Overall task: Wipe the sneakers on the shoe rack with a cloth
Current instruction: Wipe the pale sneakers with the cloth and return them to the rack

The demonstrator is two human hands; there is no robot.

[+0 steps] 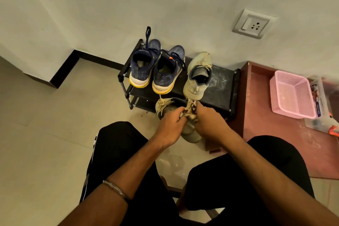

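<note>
Fingers of the left hand (171, 122) grip a beige sneaker (166, 106) held just before the rack (222, 80), while the right hand (207, 120) bunches a cloth (190, 111) against it. Light and soft-sided, the shoe looks best held at collar or sole. Its mate (198, 73) and a navy pair (154, 66) sit on the rack.

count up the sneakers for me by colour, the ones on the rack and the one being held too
Navy sneakers with yellow soles: 2, left one and right one, both on the shoe rack
Beige sneakers: 2, one on the rack, one in the hands
Total: 4
</note>
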